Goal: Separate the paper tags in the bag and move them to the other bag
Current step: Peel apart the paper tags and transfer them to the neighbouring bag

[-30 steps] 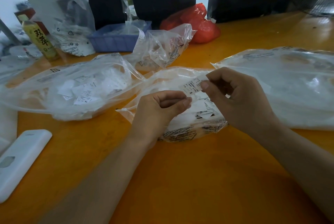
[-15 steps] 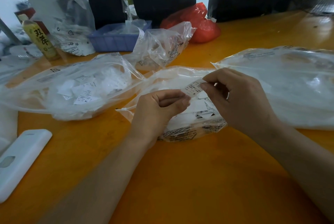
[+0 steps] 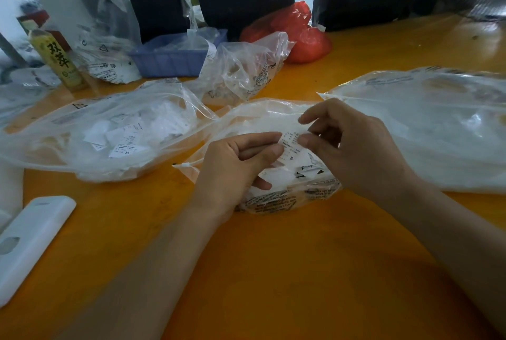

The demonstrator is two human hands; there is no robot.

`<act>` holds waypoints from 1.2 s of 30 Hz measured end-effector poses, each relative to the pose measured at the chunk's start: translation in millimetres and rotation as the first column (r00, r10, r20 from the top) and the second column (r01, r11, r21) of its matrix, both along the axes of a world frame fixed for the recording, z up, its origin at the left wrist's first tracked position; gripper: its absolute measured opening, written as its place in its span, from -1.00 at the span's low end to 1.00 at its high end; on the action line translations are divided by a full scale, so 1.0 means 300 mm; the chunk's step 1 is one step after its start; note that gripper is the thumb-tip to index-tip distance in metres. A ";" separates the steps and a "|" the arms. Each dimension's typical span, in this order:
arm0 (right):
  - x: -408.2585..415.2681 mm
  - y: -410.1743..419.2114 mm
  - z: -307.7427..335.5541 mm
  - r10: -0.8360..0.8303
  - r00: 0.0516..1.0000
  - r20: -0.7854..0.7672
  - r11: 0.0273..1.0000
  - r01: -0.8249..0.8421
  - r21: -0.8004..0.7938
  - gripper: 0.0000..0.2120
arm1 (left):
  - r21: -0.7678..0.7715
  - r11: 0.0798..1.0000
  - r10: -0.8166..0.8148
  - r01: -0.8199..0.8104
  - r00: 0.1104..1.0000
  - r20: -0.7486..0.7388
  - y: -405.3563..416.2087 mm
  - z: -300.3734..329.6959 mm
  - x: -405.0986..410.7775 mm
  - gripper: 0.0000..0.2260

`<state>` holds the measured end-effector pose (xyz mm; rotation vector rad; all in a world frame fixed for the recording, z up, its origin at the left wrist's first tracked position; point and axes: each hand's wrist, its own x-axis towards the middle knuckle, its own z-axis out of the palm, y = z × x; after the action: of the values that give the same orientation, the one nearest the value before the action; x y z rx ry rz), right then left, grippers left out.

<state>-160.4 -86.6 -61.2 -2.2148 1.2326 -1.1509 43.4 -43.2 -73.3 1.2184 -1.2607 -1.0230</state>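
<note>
Both hands pinch one paper tag above the middle bag.

The left hand (image 3: 232, 167) and right hand (image 3: 353, 147) each hold the tag (image 3: 292, 145) (an "S" is printed on it) between thumb and curled fingers, just over the clear bag (image 3: 273, 197) of tags on the orange desk (image 3: 273, 271). A second bag (image 3: 104, 134) holding loose tags lies to the left; a large bag (image 3: 438, 126) lies at right.

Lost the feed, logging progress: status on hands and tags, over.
Left hand and right hand both pinch one paper tag above the source bag. Destination bag lies left, apart. Nothing in the way.
</note>
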 end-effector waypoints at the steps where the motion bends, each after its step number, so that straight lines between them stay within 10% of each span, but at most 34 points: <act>1: 0.001 0.001 0.000 -0.004 1.000 0.005 1.000 0.004 -0.008 -0.84 | 0.004 1.000 0.004 -0.004 1.000 -0.008 0.000 0.001 0.001 -0.81; 11: 0.025 0.025 -0.008 0.141 0.990 -0.001 0.990 -0.141 0.022 -0.85 | 0.047 0.999 -0.004 0.013 0.984 -0.178 -0.011 0.002 0.006 -0.70; 18: 0.013 0.019 0.008 -0.006 0.989 0.150 1.000 0.006 0.002 -0.91 | -0.145 0.984 0.121 -0.100 0.982 0.145 -0.004 0.016 0.010 -0.70; 22: -0.038 0.002 0.060 -0.196 0.960 0.199 0.963 0.226 -0.145 -0.93 | -0.674 0.707 0.654 -0.214 0.561 0.507 -0.003 0.084 0.129 -0.73; 26: -0.165 -0.095 0.082 -0.479 0.800 -0.361 0.877 0.447 -0.174 -0.79 | -0.654 0.578 0.799 -0.489 0.175 0.575 -0.013 0.121 0.312 -0.80; 30: -0.240 -0.149 0.067 -0.454 0.540 -0.709 0.823 0.558 -0.101 -0.80 | -0.355 0.694 0.497 -0.627 0.060 0.866 -0.020 0.087 0.436 -0.77; 36: -0.300 -0.184 0.034 -0.376 0.502 -0.779 0.788 0.616 0.016 -0.80 | -0.165 0.646 0.243 -0.745 -0.004 0.970 -0.036 0.061 0.410 -0.74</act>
<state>-250.4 -141.9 -50.9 -2.1774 2.3393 -0.0549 166.5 -53.9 -55.1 2.6984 -1.1925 0.3119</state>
